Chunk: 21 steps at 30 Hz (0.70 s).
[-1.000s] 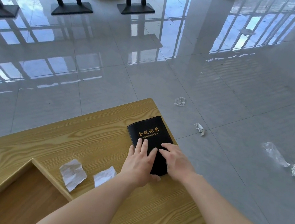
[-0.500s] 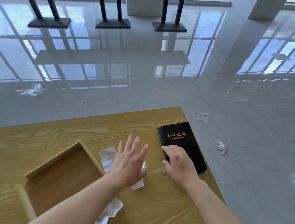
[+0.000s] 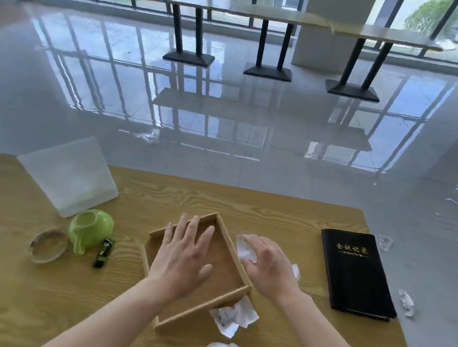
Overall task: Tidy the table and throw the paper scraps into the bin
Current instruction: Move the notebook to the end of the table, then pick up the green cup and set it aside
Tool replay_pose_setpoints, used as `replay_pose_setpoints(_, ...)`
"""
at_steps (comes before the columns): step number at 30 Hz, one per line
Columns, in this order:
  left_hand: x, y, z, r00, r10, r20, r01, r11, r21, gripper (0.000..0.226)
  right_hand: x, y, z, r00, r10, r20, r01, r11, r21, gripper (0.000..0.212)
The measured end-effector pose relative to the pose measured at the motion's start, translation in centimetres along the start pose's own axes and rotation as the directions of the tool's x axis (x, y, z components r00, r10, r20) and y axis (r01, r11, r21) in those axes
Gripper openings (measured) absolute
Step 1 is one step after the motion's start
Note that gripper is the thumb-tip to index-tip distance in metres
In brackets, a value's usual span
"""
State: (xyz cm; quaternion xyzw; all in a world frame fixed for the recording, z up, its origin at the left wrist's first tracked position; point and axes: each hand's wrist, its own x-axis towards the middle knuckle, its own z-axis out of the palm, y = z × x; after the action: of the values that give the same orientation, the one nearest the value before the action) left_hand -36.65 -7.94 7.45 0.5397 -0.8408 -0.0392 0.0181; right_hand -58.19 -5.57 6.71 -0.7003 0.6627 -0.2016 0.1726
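Clearly, with both hands empty and loosely spread, our left hand (image 3: pixel 181 259) over the wooden tray (image 3: pixel 202 308) and our right hand (image 3: pixel 266 266) at the crumpled paper scrap (image 3: pixel 245 250) lying on the surface (image 3: pixel 18 304) just beside the tray's right wall, we judged it best to close fully round that scrap before lifting.

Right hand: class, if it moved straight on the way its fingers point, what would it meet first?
Probably the crumpled paper scrap just ahead of the right hand, then the wooden tray's wall; height unclear.
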Motion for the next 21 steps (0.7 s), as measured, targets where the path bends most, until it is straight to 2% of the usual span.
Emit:
replay_pose_setpoints(10, -7.6, -13.9, -0.3, 0.967, -0.255, -0.005, 0.254, 0.966, -0.054, 0.08, 3.1, -12.5, 7.7, 0.987, -0.131, 0.091, 0.129, 0.991, 0.032, 0.047)
replay_pose_setpoints(16, -9.7, -22.5, -0.1, 0.95, -0.309, 0.035, 0.311, 0.946, -0.095, 0.079, 5.5, -19.9, 12.6, 0.981, -0.092, 0.172, 0.082, 0.995, 0.063, 0.044)
replay_pose_setpoints(21, -9.9, -27.9, 1.1, 0.963, -0.257, 0.078, 0.264, 0.959, -0.1, 0.079, 8.2, -24.6, 16.2, 0.975, 0.006, 0.224, -0.024, 0.997, 0.077, 0.044)
